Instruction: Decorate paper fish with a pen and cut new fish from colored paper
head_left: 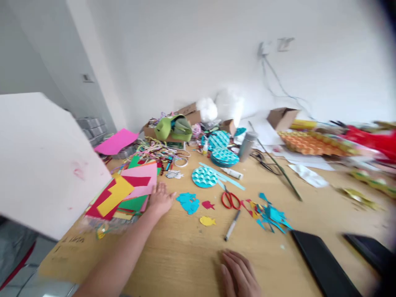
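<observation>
My left hand (160, 199) reaches forward and rests on the edge of a stack of coloured paper sheets (123, 196), its fingers flat and a little apart. My right hand (239, 274) lies flat on the wooden table (185, 255) near the front edge, fingers stretched out and holding nothing. Between the hands lie a blue paper cut-out (188, 202), a small red paper fish (208, 204) and a yellow paper fish (207, 221). A pen (232, 225) and red-handled scissors (229, 199) lie just beyond my right hand.
A large white board (40, 165) stands at the left. Blue paper scraps (272, 216), round blue scaled discs (204, 177), a glue bottle (232, 173), a grey can (247, 145), cardboard boxes and ribbon clutter fill the back. Dark flat objects (324, 264) lie front right.
</observation>
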### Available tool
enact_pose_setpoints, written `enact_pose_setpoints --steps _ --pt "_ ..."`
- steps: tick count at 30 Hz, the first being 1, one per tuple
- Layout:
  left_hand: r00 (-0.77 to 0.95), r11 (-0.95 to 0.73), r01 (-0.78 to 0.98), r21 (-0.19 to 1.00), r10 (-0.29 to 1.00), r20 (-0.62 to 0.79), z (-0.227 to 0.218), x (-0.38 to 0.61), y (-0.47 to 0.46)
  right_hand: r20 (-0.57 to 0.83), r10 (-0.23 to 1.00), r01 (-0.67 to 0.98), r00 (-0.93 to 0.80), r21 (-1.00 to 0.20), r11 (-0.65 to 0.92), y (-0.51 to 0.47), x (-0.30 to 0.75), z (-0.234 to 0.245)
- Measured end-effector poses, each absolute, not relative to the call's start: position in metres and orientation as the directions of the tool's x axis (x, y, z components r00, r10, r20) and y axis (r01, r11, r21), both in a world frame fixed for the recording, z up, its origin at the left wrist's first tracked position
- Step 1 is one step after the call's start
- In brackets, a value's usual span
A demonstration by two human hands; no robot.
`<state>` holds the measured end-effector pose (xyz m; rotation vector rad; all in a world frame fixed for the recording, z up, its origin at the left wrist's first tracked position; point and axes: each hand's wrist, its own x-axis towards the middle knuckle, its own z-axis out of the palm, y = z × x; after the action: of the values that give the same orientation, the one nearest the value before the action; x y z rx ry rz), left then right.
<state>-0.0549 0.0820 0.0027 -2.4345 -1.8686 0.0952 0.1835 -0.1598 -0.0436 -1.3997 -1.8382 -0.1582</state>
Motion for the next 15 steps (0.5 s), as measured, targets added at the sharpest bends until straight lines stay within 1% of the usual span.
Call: enact_pose_setpoints --steps 2,4,6,8,9,11,13,15 --pt "0.237 -0.233 0.963 -0.137 0.971 0.011 -0.003 -0.071 0.07 0.577 0.816 0.82 -0.037 -0.45 0.355 -0.164 0.174 -0.027" --pt "0.237 -0.228 0.958 -0.176 0.971 0.036 -0.008 -0.084 0.06 0.537 0.844 0.791 0.014 -0.522 0.32 -0.166 0.167 -0.014" --pt "0.291 -0.252 0.937 -0.243 0.947 0.139 -0.011 -0.092 0.051 0.506 0.862 0.77 0.034 -0.563 0.3 -0.167 0.163 -0.008" --pt "0.343 -0.288 0.923 -0.256 0.916 0.206 -0.013 -0.093 0.042 0.487 0.873 0.759 0.033 -0.58 0.295 -0.168 0.162 -0.007" --pt "0.365 -0.308 0.916 -0.257 0.905 0.218 -0.014 -0.093 0.039 0.483 0.875 0.757 0.033 -0.583 0.293 -0.169 0.162 -0.008" --pt "0.373 -0.318 0.913 -0.255 0.904 0.208 -0.014 -0.091 0.033 0.486 0.873 0.758 0.044 -0.585 0.288 -0.17 0.163 -0.01" --pt "0.344 -0.293 0.922 -0.251 0.92 0.187 -0.014 -0.09 0.031 0.497 0.865 0.761 0.066 -0.586 0.279 -0.17 0.163 -0.011" --pt "0.337 -0.287 0.927 -0.242 0.92 0.199 -0.013 -0.09 0.03 0.511 0.855 0.761 0.084 -0.587 0.276 -0.17 0.163 -0.011"
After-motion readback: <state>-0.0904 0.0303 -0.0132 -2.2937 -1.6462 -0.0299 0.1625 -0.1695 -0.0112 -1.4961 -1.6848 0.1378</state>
